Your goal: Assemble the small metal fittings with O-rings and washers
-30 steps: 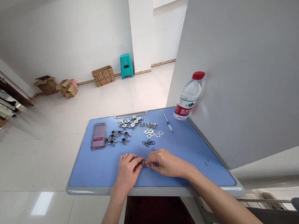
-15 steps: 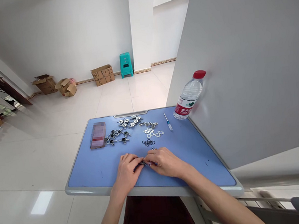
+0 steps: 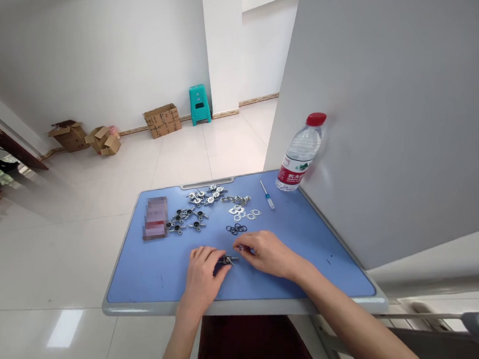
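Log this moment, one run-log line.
left hand: holds metal cross-shaped fitting | right hand: apart from fitting, any held item unclear | nearby: black O-rings on blue desktop

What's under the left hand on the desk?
Around the left hand, blue tabletop; a small metal fitting pokes out past its fingertips. Whatever lies beneath the palm is covered.

from the head, facing forward and down

Left hand [image 3: 200,276] holding small metal fitting [image 3: 228,259], right hand [image 3: 268,254] just beside it, above blue desktop [image 3: 147,275]
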A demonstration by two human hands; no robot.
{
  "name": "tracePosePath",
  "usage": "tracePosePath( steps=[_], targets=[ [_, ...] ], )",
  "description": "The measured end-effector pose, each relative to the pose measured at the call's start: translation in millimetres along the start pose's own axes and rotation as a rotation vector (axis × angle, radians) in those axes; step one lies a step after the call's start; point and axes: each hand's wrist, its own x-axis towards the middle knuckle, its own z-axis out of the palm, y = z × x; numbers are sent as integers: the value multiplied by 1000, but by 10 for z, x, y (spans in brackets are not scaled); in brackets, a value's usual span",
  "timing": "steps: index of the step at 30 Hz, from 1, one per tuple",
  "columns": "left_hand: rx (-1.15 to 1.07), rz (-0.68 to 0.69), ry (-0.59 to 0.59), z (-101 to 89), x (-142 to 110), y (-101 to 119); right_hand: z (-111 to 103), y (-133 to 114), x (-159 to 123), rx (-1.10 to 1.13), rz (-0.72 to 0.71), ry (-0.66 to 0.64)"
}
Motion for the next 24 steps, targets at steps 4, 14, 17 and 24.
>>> tracePosePath(
  steps=[4, 14, 17, 24],
  targets=[
    [7, 0, -7, 7, 11, -6, -43, -44, -13, -14, -11, -116],
    [-1, -17, 14, 8, 22, 15, 29, -24, -7, -29, -27, -146],
    [3, -34, 16, 8, 20, 16, 17, -16, -12, -17, -26, -131],
    [6, -25, 7, 4, 16, 8, -4, -32, -28, 65, -95, -104]
  ],
)
